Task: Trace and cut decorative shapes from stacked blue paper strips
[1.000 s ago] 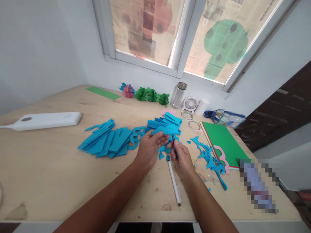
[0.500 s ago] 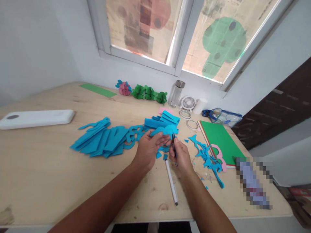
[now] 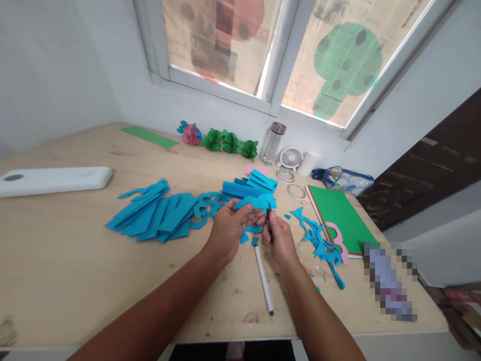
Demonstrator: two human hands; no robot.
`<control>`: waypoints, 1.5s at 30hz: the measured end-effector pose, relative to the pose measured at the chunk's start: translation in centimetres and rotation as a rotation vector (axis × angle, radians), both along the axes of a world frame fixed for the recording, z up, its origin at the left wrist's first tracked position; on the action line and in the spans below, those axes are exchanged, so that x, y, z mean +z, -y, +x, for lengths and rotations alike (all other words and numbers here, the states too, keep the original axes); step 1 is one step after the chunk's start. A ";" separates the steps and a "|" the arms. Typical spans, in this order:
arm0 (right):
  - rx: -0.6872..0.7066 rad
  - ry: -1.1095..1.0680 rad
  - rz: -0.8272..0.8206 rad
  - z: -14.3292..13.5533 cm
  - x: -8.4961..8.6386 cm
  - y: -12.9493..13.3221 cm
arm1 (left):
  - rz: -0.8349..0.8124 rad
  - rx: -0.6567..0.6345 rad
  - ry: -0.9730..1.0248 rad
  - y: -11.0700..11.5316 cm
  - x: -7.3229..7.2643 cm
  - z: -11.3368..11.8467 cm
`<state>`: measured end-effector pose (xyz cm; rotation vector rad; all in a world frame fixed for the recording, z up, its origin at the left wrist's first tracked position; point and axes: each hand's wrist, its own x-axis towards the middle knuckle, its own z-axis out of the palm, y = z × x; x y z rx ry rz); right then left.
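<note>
My left hand (image 3: 232, 228) is closed on a piece of blue paper (image 3: 255, 201) with a scalloped edge and a drawn curved line. In my right hand (image 3: 280, 234) is a slim dark tool, apparently a pair of scissors (image 3: 268, 219), its tip up against the right part of the paper. Fingers hide most of the handles. Blue scraps (image 3: 252, 229) lie below the hands, and a white pen (image 3: 265, 281) rests on the table between my forearms.
Folded blue strips (image 3: 154, 215) are piled to the left, with more folded blue paper (image 3: 244, 190) behind my hands. Blue offcuts (image 3: 319, 240) lie right, beside green sheets (image 3: 343, 220). A glass bottle (image 3: 271, 145), small fan (image 3: 291, 158) and tape rolls (image 3: 296, 191) stand at the back.
The view has shifted slightly. Both hands stay at the paper, and the dark tool's tip has moved only a little against its edge.
</note>
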<state>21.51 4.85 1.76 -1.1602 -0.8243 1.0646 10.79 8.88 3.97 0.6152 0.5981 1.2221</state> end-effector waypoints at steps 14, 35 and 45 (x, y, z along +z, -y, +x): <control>-0.006 0.026 -0.001 0.1 -0.2 0.0 | 0.013 -0.029 -0.017 -0.1 0.0 0.0; -0.029 0.036 -0.017 -0.1 0.2 -0.1 | -0.008 -0.025 -0.021 -0.1 0.1 -0.1; -0.049 0.038 -0.034 -0.3 0.2 -0.1 | -0.019 0.010 -0.006 0.0 0.4 -0.1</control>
